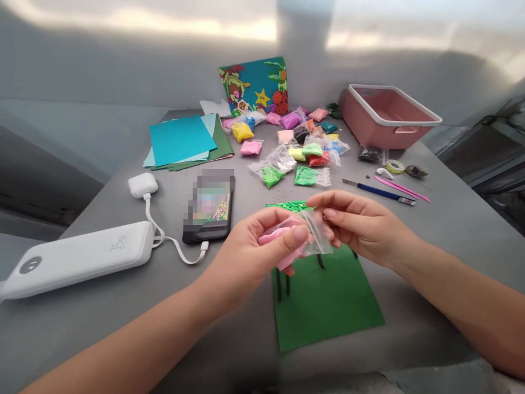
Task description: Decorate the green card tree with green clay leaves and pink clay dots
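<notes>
Well to the left of the green sheet [328, 306] on the desk [233, 339], I see a white power bank [82, 257] with a cable, then a white case [143, 185] left of and beyond the sheet. Farther past the sheet, to its left, lie stacked papers [182, 139], blue uppermost; nearer the sheet on that side is a phone [211, 210], its screen mostly blurred out. A decorated picture [254, 82] stands far beyond the sheet, a yellow star on it. Above the sheet's far left part, the person's left hand [254, 241] grips a clear bag [318, 235] of pink stuff, thumb pressed on top. Thin black strips [279, 284] lie on the sheet below it. Colourful packets [312, 149] are scattered beyond the sheet. The right hand [365, 219], above the sheet's far right part, has its fingers curled at the bag's clear end; I can't tell whether they pinch it. Right of and beyond the sheet sit a knife [379, 191], a pink basket [365, 117], an earbud [384, 173], tape [394, 166] and pink tools [400, 187].
</notes>
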The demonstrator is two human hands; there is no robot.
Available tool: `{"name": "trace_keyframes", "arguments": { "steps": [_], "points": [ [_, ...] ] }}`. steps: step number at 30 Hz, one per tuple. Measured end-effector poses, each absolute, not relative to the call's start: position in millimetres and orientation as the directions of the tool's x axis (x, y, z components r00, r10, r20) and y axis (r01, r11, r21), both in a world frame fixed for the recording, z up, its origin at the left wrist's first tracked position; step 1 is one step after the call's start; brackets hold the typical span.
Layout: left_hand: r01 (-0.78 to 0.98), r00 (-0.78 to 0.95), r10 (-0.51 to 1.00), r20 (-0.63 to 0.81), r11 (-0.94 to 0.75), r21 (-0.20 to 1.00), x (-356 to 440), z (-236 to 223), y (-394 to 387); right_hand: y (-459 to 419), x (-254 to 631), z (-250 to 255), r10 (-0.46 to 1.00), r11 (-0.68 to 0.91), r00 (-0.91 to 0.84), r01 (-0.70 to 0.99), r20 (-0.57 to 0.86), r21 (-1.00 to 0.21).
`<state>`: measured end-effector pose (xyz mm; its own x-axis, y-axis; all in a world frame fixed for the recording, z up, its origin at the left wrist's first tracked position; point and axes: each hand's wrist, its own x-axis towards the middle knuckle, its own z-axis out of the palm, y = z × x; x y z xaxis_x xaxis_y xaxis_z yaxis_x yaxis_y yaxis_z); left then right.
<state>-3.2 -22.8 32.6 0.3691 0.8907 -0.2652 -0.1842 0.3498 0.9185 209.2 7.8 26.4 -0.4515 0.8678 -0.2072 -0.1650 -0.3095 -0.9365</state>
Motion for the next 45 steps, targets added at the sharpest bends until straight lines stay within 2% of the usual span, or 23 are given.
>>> {"name": "trace_keyframes", "arguments": {
  "steps": [3, 6, 8, 10, 13, 17, 20, 25, 28, 33, 39, 45],
  "points": [
    [-0.162, 0.358, 0.895, -0.266, 0.340, 0.926, -2, 33, -23, 4, 210, 26, 0.861, -0.242, -0.465, -0.017, -0.206, -0.970],
    [-0.168, 0.336, 0.905, -0.259, 0.328, 0.930, 0, 34, -24, -3, 209, 25, 0.871, 0.015, -0.486, 0.176, -0.074, -0.984],
    [-0.164, 0.332, 0.916, -0.226, 0.292, 0.942, 1, 34, -25, -9, 207, 25, 0.870, 0.292, -0.475, 0.271, 0.136, -0.917],
    [-0.144, 0.326, 0.927, -0.184, 0.241, 0.960, 2, 33, -26, -13, 205, 25, 0.817, 0.520, -0.466, 0.342, 0.339, -0.783],
    [-0.071, 0.317, 0.940, -0.129, 0.159, 0.985, 1, 30, -26, -14, 204, 27, 0.742, 0.655, -0.491, 0.390, 0.456, -0.647],
    [0.005, 0.359, 0.927, -0.107, 0.113, 0.994, 0, 26, -26, -11, 205, 28, 0.713, 0.700, -0.482, 0.431, 0.510, -0.570],
    [-0.008, 0.370, 0.922, -0.117, 0.129, 0.992, 1, 25, -26, -8, 208, 27, 0.718, 0.696, -0.433, 0.444, 0.545, -0.564],
    [-0.079, 0.323, 0.943, -0.079, 0.110, 0.991, 3, 25, -24, -6, 211, 28, 0.824, 0.558, -0.389, 0.437, 0.411, -0.705],
    [-0.069, 0.331, 0.941, -0.074, 0.103, 0.992, 2, 22, -23, -8, 211, 30, 0.864, 0.469, -0.378, 0.365, 0.333, -0.804],
    [-0.056, 0.210, 0.975, 0.078, -0.068, 0.996, -1, 18, -19, -10, 211, 34, 0.890, 0.376, -0.376, 0.284, 0.258, -0.882],
    [0.069, 0.107, 0.971, 0.215, -0.223, 0.972, -5, 19, -12, -2, 214, 33, 0.879, 0.461, -0.290, 0.313, 0.379, -0.830],
    [0.128, 0.093, 0.988, 0.120, -0.132, 0.983, -5, 23, -16, -4, 214, 33, 0.850, 0.523, -0.266, 0.340, 0.454, -0.781]
  ]
}}
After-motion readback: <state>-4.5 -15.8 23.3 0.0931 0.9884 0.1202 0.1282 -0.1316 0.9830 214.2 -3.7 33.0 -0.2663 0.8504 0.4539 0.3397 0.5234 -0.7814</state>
